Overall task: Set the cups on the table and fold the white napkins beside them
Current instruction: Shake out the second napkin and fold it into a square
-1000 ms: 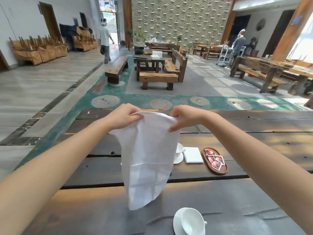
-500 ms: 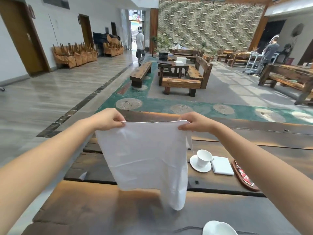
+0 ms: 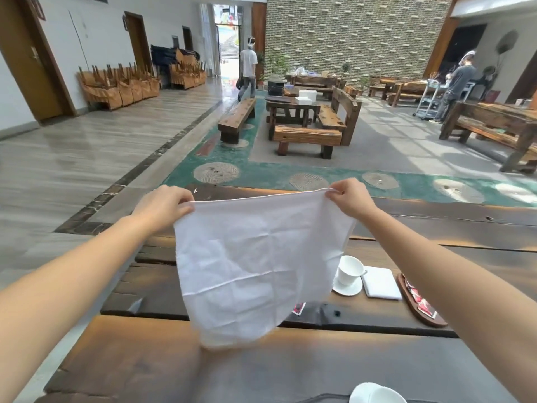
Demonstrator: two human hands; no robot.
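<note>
Directly ahead, on the dark plank bench (image 3: 465, 237), a white cup (image 3: 350, 269) sits on its saucer (image 3: 347, 287), with a folded white napkin (image 3: 381, 283) just beside it to the right. Further right lies an oval wooden tray (image 3: 421, 311) holding red-and-white sachets (image 3: 420, 301), partly hidden by the right forearm. One loose sachet (image 3: 298, 308) peeks out on the bench under the hanging cloth. At the lower edge of the view, the rim of a second white cup (image 3: 374, 394) shows, cut off by the frame. Beyond the bench stand wooden seats and another table (image 3: 290, 107), and two people are far off in the hall.

The open napkin (image 3: 255, 266) is held up in the air above the bench, between the viewer and the set cup, covering part of the boards behind it. It is white, creased, spread wide along its top edge, and its lower part hangs to a rounded point near the closest plank.

The left hand (image 3: 162, 205) pinches the top left corner and the right hand (image 3: 348, 199) pinches the top right corner; the hands are well apart, each clamped on the cloth.
</note>
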